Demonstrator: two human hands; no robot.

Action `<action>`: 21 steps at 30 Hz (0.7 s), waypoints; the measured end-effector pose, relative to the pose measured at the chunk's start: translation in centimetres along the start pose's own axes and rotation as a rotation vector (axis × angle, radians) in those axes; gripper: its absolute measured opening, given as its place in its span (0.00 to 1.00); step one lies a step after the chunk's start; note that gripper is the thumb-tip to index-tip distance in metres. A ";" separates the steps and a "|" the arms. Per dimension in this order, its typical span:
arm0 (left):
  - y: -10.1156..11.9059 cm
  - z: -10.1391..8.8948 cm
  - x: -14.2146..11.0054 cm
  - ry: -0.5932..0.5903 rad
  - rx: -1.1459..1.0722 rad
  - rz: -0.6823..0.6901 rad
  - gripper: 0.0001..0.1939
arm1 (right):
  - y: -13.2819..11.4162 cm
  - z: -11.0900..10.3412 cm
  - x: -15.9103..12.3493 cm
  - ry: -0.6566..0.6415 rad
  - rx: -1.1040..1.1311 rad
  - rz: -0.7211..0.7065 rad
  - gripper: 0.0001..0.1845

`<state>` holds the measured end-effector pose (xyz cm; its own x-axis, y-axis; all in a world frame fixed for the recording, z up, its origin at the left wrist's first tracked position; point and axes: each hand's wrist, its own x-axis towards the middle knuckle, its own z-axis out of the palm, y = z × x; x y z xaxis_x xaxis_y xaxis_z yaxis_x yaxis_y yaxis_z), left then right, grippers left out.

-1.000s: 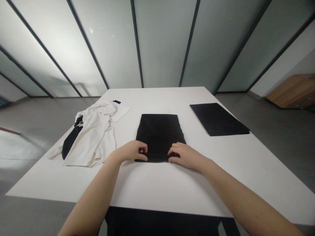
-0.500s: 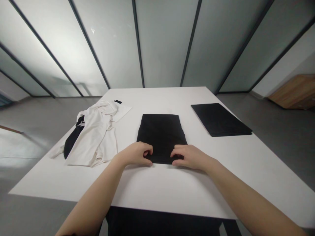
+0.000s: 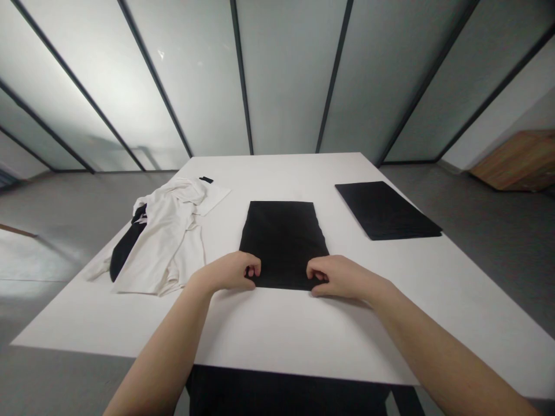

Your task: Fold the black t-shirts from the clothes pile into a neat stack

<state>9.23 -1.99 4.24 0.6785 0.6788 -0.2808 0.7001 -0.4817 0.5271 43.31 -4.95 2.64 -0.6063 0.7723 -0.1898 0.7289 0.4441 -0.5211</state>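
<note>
A folded black garment (image 3: 281, 240) lies flat on the white table in front of me, roughly rectangular, with its short near edge towards my body. My left hand (image 3: 236, 270) is at its near left corner, fingers curled in and thumb low by the edge. At the near right corner, my right hand (image 3: 336, 276) is bent the same way, its fingertips on the cloth and its thumb along the edge. Both hands are closed on the cloth at these corners; the exact grip under the fingers is partly hidden.
On the left of the white table (image 3: 269, 329) lies a loose heap of white clothing (image 3: 160, 240) with a black piece (image 3: 127, 251) under it. A small black item (image 3: 206, 179) is beyond. Neatly folded black cloth (image 3: 385, 211) lies near the right edge. Frosted panels (image 3: 281, 75) stand behind.
My hands have moved apart along the garment's near edge, the left one leftwards and the right one slightly rightwards, out to the corners. The garment stays in place.
</note>
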 end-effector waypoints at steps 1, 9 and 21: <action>0.0 -0.1 -0.2 -0.002 0.006 -0.021 0.10 | 0.2 0.0 -0.1 -0.009 0.008 -0.002 0.12; -0.7 0.6 0.0 0.147 0.146 0.002 0.12 | 0.9 1.1 -0.2 0.112 -0.026 -0.044 0.18; -0.4 0.6 0.2 0.289 0.149 0.123 0.15 | 1.7 0.4 -0.3 0.364 -0.124 -0.115 0.21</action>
<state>9.16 -1.98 3.52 0.6839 0.7290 0.0272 0.6560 -0.6309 0.4142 44.62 -4.57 1.46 -0.5501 0.8149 0.1828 0.7092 0.5714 -0.4130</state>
